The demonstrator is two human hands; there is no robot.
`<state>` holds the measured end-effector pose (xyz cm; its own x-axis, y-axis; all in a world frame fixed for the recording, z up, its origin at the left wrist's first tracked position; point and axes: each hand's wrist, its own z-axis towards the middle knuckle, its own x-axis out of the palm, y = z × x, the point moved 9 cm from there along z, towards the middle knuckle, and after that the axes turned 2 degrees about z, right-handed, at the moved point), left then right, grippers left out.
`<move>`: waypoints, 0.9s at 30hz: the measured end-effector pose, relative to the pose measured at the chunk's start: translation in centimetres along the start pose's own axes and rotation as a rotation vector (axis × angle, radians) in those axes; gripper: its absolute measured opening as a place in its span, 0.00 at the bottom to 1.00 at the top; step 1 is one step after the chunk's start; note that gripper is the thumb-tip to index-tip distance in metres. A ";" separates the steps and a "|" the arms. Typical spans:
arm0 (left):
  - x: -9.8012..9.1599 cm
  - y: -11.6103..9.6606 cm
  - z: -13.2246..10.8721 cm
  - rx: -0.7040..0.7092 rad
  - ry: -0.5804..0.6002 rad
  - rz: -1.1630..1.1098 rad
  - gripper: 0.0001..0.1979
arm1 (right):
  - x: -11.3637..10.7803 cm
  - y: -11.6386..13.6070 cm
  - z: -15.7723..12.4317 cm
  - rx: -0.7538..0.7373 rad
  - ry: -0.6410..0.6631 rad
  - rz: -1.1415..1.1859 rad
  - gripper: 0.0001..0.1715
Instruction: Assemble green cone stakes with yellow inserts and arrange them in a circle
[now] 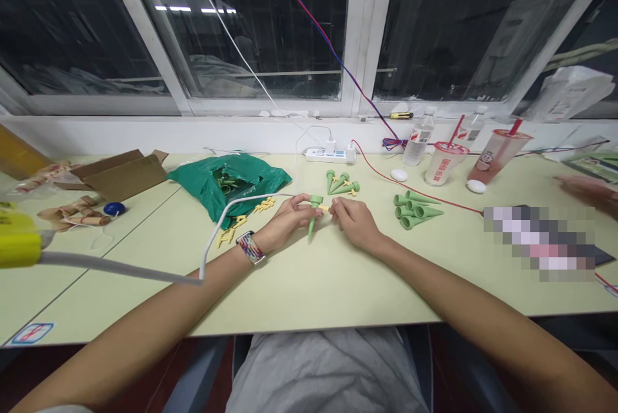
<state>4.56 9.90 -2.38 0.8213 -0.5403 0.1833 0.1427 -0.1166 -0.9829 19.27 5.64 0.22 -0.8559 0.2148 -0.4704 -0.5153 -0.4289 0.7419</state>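
Upright in my left hand [288,220] is a green plastic spike [311,223], tip down, its wide cap at the top. A small yellow plastic piece [324,208] sticks out of its right side. The fingers of my right hand [356,222] are pinched at the outer end of that yellow piece. Left of my left hand lie several loose yellow pieces [234,231]. Behind my hands rest 3 green spikes with yellow pieces [342,183]. To the right is a group of several green cones [414,209] without yellow parts.
A green plastic bag [193,176] holds more green parts. A white cable [212,239] arches over my left forearm. Around the back stand a power strip [328,155], bottles [418,137] and drink cups [443,165]. A pixelated device lies right; another person's hand [586,191] is beyond.
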 end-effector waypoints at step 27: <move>0.2 -1.4 -0.4 0.159 -0.009 0.250 0.19 | 4.4 -1.5 -1.3 0.550 0.290 0.693 0.13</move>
<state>4.29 9.58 -0.91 0.8468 -0.5280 -0.0643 0.0194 0.1515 -0.9883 16.32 6.08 -3.60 -0.9742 -0.1934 0.1158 0.0953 0.1123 0.9891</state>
